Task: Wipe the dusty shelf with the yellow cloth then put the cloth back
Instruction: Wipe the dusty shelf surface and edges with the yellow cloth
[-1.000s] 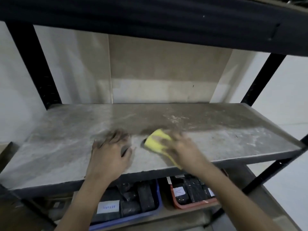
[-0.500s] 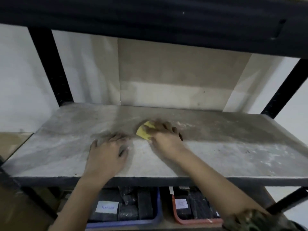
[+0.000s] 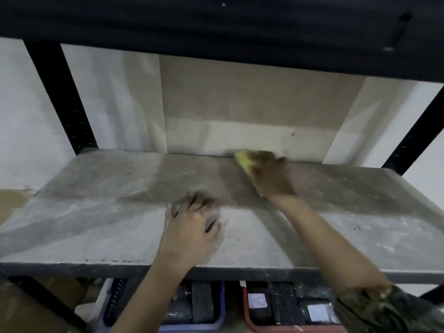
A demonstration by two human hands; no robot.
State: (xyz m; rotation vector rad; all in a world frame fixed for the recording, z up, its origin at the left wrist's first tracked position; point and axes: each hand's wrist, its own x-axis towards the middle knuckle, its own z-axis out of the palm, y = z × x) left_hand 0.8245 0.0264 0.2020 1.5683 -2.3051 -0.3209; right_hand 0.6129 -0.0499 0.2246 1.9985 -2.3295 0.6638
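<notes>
At shelf point(image 3: 96, 212) rear, yellow cloth point(image 3: 243, 158) half-hidden, blurred

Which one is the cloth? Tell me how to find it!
Look at the dusty grey shelf in the middle of the rack. Go to its back edge, right of centre, where the right hand presses down. The cloth peeks out beyond the fingers, the only bright yellow thing there.
</notes>
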